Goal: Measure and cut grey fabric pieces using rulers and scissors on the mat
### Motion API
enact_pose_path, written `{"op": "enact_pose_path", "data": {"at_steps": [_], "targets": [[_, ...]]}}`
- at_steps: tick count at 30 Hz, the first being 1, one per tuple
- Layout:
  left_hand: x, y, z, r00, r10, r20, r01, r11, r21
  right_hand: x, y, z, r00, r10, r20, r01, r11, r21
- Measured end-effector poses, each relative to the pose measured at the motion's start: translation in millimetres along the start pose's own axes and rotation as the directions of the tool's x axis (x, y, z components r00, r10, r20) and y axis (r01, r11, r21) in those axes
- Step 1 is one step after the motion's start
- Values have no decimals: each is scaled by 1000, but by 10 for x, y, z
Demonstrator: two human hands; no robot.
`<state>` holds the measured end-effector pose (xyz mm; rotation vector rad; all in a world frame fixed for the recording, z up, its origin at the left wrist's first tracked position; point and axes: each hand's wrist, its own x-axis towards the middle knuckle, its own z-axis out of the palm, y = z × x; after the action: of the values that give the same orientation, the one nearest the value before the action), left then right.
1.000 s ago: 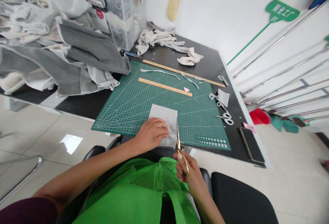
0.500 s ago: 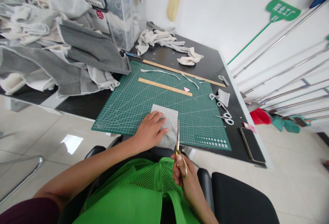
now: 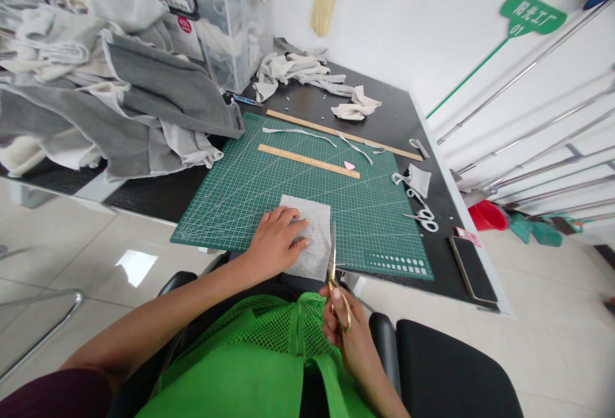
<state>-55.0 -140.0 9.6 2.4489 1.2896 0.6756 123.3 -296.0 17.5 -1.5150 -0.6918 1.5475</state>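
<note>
A light grey piece of cloth (image 3: 314, 232) lies at the near edge of the green cutting mat (image 3: 230, 194), partly overhanging it. Flat on the cloth's left part rests my left hand (image 3: 278, 239), fingers stretched out. My right hand (image 3: 343, 322) is wrapped round the gold handles of a pair of scissors (image 3: 332, 267). The blades point away from me beside the cloth's right edge, with a slight gap between them and the cloth. A short wooden ruler (image 3: 307, 160) lies beyond the cloth, near a small pink piece (image 3: 349, 165).
A long wooden ruler (image 3: 336, 131) and thin cloth strips (image 3: 300, 133) lie on the mat's far part. At right are white-handled scissors (image 3: 426, 218), a cloth scrap (image 3: 419, 180) and a phone (image 3: 473, 269). Piled cloth (image 3: 168, 85) and a clear plastic box (image 3: 230, 34) stand at left.
My left hand has slid the cloth slightly left, away from the scissors blades. My right hand and the scissors stay almost in place.
</note>
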Motion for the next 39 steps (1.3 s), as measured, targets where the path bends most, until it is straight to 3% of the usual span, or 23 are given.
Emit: {"op": "enact_pose_path", "data": {"at_steps": [39], "targets": [[-22,47,-65,998,0,62,-2,999,37,-7,27,58,999,-29,-37,28,999,-22]]}}
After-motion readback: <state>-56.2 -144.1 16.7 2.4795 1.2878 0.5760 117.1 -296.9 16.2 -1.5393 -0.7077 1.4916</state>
